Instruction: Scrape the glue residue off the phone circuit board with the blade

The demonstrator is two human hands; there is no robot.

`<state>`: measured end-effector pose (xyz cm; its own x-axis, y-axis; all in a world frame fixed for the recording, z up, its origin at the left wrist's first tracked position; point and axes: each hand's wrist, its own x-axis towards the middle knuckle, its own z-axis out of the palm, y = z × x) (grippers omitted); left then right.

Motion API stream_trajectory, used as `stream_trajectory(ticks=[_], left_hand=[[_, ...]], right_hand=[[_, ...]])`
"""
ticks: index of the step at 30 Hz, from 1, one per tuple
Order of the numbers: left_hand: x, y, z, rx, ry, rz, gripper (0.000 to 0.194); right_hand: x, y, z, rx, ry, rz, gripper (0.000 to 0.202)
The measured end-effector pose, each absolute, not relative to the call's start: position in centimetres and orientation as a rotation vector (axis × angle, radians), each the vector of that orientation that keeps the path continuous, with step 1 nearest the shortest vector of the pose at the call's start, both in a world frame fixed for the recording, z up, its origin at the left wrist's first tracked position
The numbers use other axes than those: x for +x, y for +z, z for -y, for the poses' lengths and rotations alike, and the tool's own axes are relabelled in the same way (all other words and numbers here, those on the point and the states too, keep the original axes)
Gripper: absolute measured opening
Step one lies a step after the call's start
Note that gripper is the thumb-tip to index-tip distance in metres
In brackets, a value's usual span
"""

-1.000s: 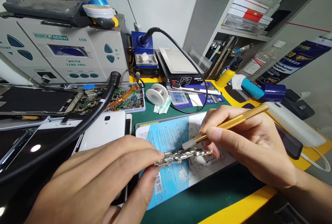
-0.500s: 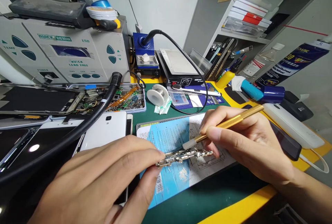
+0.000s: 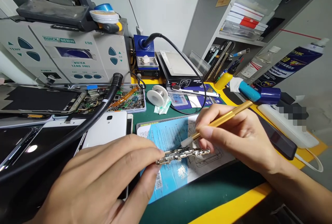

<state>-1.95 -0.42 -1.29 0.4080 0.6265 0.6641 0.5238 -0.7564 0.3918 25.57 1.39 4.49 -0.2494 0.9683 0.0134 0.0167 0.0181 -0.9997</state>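
My left hand [image 3: 111, 172] pinches the left end of a thin circuit board [image 3: 178, 154], seen nearly edge-on above a blue and white printed sheet [image 3: 168, 182]. Between the thumb and fingers of my right hand [image 3: 233, 134] is a gold knurled tool [image 3: 230, 114] with a pale, flat tip. That tip is just above the board's upper side; whether it touches cannot be made out. Some small whitish bits lie on the sheet below the board.
Phones and a white phone back [image 3: 103, 130] lie at the left, crossed by a thick black hose [image 3: 85, 123]. Behind stand a solder spool [image 3: 157, 95], a grey hot-air station [image 3: 72, 54] and a heating plate [image 3: 178, 66]. A dark phone [image 3: 280, 139] lies at the right.
My right hand and the gold tool have shifted slightly left. The board has tilted a little, and the camera view has moved slightly. Both holds are the same.
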Motion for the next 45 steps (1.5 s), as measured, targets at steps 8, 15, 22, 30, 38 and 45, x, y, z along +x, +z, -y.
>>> stream_trajectory(ticks=[8,15,22,30,38,45], left_hand=[[-1.7,-1.4,0.8,2.468,1.33,-1.049,0.023],[-1.8,-1.0,0.5,2.534,1.305,-0.988,0.023],[-2.1,-0.8,0.4,2.607,1.201,-0.963,0.022],[-2.2,-0.9,0.6,2.585,1.229,-0.942,0.022],[-2.1,-0.8,0.3,2.575,1.219,-0.962,0.022],[-2.3,-0.9,0.3,2.572,1.203,-0.929,0.023]], right_hand=[[25.9,4.7,-2.0,-1.081,1.455,1.468,0.03],[25.8,4.3,-2.6,-1.06,1.496,1.459,0.032],[26.0,3.6,-2.8,-0.995,1.52,1.431,0.027],[26.1,4.0,-2.6,-1.016,1.458,1.437,0.028],[26.0,3.8,-2.6,-1.012,1.456,1.472,0.023],[25.8,4.0,-2.6,-1.003,1.452,1.476,0.025]])
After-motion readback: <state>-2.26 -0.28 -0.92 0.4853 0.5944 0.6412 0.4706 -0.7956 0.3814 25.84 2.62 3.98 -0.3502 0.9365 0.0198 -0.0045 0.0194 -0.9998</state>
